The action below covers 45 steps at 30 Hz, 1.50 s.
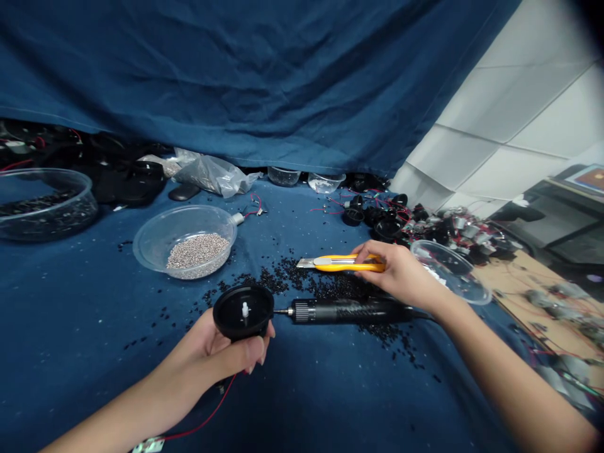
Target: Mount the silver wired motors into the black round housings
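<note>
My left hand (pixel 231 352) is closed around a round black plastic cup (pixel 243 330) with a small white gear-like piece (pixel 245 309) standing in its middle. A red wire (pixel 212 412) hangs below it, running to a small circuit board (pixel 148 445). In my right hand (pixel 391 270) is a yellow utility knife (pixel 349 263), its blade out and pointing left. Just below that hand lies a black electric screwdriver (pixel 349 311), its bit toward the cup. Many tiny black pieces (pixel 283 274) are scattered around the screwdriver and knife.
A clear bowl of small screws (pixel 198 251) stands left of centre, and another clear tub (pixel 47 220) sits farther left. A plastic bag (pixel 212 175) lies at the back by the blue curtain (pixel 236 82). Wired motor parts (pixel 453 229) pile up at right, near a clear lid-like dish (pixel 465 283).
</note>
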### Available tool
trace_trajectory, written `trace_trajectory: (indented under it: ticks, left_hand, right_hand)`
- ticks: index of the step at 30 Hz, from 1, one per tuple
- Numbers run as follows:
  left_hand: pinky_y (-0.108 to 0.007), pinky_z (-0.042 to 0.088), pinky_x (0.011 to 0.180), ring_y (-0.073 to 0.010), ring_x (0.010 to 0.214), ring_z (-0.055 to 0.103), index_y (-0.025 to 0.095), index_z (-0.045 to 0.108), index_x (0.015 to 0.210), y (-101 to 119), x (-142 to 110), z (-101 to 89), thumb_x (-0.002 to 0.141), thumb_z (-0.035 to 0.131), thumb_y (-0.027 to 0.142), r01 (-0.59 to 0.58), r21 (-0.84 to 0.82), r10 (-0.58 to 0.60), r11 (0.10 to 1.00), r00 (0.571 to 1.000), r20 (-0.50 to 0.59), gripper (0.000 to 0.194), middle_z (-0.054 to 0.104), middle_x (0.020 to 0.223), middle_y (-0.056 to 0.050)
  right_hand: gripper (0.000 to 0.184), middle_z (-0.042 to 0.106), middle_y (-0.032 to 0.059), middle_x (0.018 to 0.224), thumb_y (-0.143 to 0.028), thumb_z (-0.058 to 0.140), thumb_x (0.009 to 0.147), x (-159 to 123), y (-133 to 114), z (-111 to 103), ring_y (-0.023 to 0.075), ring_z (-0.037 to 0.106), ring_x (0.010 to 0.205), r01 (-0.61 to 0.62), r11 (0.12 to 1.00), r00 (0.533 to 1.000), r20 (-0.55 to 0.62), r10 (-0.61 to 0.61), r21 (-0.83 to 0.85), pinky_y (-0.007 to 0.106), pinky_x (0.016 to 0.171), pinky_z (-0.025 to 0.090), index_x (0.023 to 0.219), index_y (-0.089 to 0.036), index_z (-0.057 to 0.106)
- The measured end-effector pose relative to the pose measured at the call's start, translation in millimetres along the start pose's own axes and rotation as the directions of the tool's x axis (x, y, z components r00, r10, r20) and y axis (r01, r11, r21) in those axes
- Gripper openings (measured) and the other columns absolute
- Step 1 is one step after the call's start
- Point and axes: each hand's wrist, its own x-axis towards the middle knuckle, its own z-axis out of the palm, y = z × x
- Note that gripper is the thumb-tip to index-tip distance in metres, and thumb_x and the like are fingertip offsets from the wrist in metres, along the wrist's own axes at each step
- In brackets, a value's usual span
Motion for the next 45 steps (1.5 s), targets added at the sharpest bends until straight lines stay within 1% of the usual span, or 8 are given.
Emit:
trace_trajectory:
  ticks: [5,10,17,23,28,32,40,45]
  left_hand:
    - [-0.025,0.042,0.069,-0.0117,0.07,0.051,0.02,0.064,0.099,0,1,0.0,0.082,0.072,0.06,0.018,-0.07,-0.018,0.997,1.0,-0.003,0.044,0.062,0.078,0.003]
    - [-0.027,0.042,0.068,-0.0127,0.069,0.052,0.019,0.064,0.098,-3,2,0.1,0.081,0.074,0.058,0.011,-0.098,-0.012,0.995,1.0,-0.002,0.043,0.063,0.078,0.002]
    - [-0.027,0.04,0.067,-0.0133,0.069,0.052,0.018,0.066,0.096,-7,3,-0.6,0.078,0.075,0.06,0.008,-0.107,-0.008,0.994,1.0,-0.003,0.046,0.062,0.075,0.001]
    - [-0.026,0.041,0.068,-0.0127,0.068,0.052,0.02,0.067,0.096,-7,1,2.2,0.079,0.076,0.056,0.024,-0.102,-0.026,0.994,0.999,-0.024,0.041,0.064,0.076,0.002]
    - [-0.026,0.041,0.065,-0.0134,0.068,0.052,0.019,0.067,0.095,-3,3,2.5,0.08,0.075,0.053,0.03,-0.103,-0.035,0.994,0.998,-0.043,0.038,0.064,0.076,0.001]
    - [-0.026,0.042,0.065,-0.0147,0.069,0.053,0.018,0.067,0.094,-2,3,2.0,0.078,0.076,0.055,0.028,-0.099,-0.033,0.995,0.998,-0.046,0.041,0.063,0.075,0.0]
    - [-0.025,0.045,0.066,-0.0141,0.067,0.053,0.021,0.067,0.097,-6,0,5.2,0.077,0.077,0.051,0.045,-0.083,-0.054,0.995,0.993,-0.103,0.038,0.064,0.073,0.001]
    - [-0.025,0.046,0.068,-0.0147,0.069,0.054,0.024,0.069,0.097,-6,5,-8.6,0.076,0.08,0.051,-0.058,0.005,0.058,0.998,0.968,-0.244,0.036,0.063,0.073,0.002]
  right_hand:
    - [0.021,0.069,0.0061,0.103,-0.037,0.067,0.084,6,7,-3,0.0218,0.067,0.089,-0.057,0.995,0.998,0.02,0.056,0.076,0.035,0.082,0.053,0.094,-0.019,0.06]
    - [0.032,0.07,0.0042,0.097,-0.045,0.066,0.087,15,16,-5,0.0199,0.067,0.089,-0.075,0.991,0.99,0.13,0.06,0.114,0.03,0.077,0.052,0.103,-0.018,0.058]
    - [0.032,0.066,0.0031,0.088,-0.043,0.057,0.1,19,31,-6,0.0157,0.064,0.079,-0.095,0.989,0.983,0.146,0.111,-0.11,0.032,0.077,0.053,0.098,-0.013,0.066]
    - [0.017,0.064,0.0066,0.111,-0.027,0.063,0.098,37,4,7,0.0207,0.061,0.103,-0.032,0.934,0.999,-0.01,0.03,-0.357,0.044,0.097,0.05,0.11,-0.015,0.065]
    - [0.026,0.059,0.0078,0.123,-0.022,0.062,0.097,55,-28,33,0.0226,0.057,0.113,0.152,0.888,0.988,0.071,-0.134,-0.433,0.045,0.102,0.047,0.123,-0.017,0.063]
    - [0.029,0.058,0.0096,0.123,-0.018,0.062,0.096,57,-32,47,0.0251,0.056,0.112,0.208,0.849,0.978,0.114,-0.174,-0.486,0.048,0.1,0.048,0.125,-0.017,0.063]
    - [0.036,0.056,0.0116,0.132,-0.019,0.057,0.096,47,-25,44,0.0287,0.054,0.117,0.201,0.869,0.979,0.079,-0.185,-0.452,0.046,0.103,0.046,0.132,-0.018,0.062]
    - [0.023,0.063,0.0095,0.118,-0.019,0.058,0.096,40,-41,39,0.0255,0.059,0.108,0.178,0.909,0.984,0.08,-0.159,-0.376,0.039,0.094,0.048,0.117,-0.016,0.066]
